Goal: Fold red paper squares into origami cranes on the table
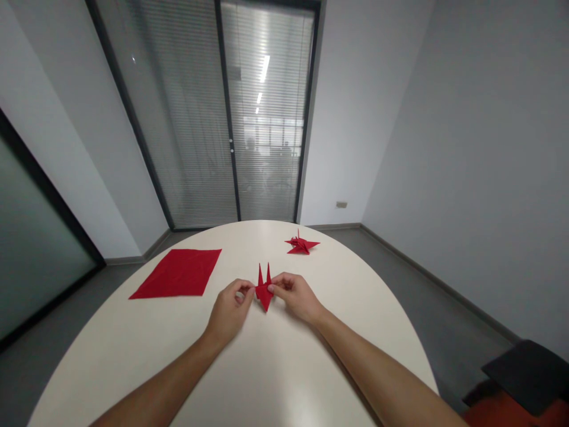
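A folded red origami piece point(265, 292) is held a little above the table between my two hands. Two narrow points stick up from it, and a wider point faces down toward me. My left hand point(232, 308) pinches its left edge between thumb and fingertips. On the other side, my right hand point(297, 296) grips the right part, the thumb lying on the front face. Beyond my right hand, a finished-looking red paper crane point(302, 244) rests on the table. Flat on the left lies a red sheet of paper point(180, 273) with faint creases.
The round cream table point(275, 367) fills the lower middle. Behind it stand a glass door with blinds point(267, 118) and white walls. At the bottom right is a dark flat object point(528, 373) above something orange-red, partly cut off.
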Motion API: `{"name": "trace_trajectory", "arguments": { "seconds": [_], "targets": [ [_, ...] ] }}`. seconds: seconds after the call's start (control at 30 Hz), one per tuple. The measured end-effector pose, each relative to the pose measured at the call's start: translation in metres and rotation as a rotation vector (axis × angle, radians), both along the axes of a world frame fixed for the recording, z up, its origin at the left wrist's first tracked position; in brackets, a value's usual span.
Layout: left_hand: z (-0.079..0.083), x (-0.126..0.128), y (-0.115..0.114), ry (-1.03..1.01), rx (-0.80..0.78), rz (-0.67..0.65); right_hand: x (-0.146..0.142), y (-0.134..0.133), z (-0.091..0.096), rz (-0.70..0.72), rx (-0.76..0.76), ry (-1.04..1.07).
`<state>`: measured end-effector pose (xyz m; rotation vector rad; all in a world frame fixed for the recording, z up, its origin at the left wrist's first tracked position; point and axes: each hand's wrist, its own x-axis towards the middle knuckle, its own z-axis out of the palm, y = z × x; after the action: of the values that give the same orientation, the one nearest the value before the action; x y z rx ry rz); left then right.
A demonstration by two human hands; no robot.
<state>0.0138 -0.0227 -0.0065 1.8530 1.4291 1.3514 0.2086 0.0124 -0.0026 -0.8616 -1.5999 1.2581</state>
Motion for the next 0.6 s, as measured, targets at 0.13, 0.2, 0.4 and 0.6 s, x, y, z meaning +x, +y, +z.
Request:
{"name": "trace_trajectory", "arguments": {
  "seconds": [0.13,0.2,0.4,0.6],
  "targets": [
    [0.0029,0.0011,-0.0012,-0.026,0.003,-0.014,-0.0003,0.0004,-0.0008,-0.002,0.0,-0.009],
    [0.0038,0.0015,-0.0017,-0.033,0.005,-0.029,-0.0003,0.0009,-0.0011,-0.006,0.007,-0.025],
    [0.0014,0.0017,-0.0001,-0.072,-0.026,-0.037,0.0001,0.0029,-0.0014,-0.003,0.004,-0.032],
    [0.0009,0.0026,-0.0018,-0.102,-0.077,-0.024,0.0011,0.003,0.0005,-0.023,-0.004,-0.005]
  ]
}}
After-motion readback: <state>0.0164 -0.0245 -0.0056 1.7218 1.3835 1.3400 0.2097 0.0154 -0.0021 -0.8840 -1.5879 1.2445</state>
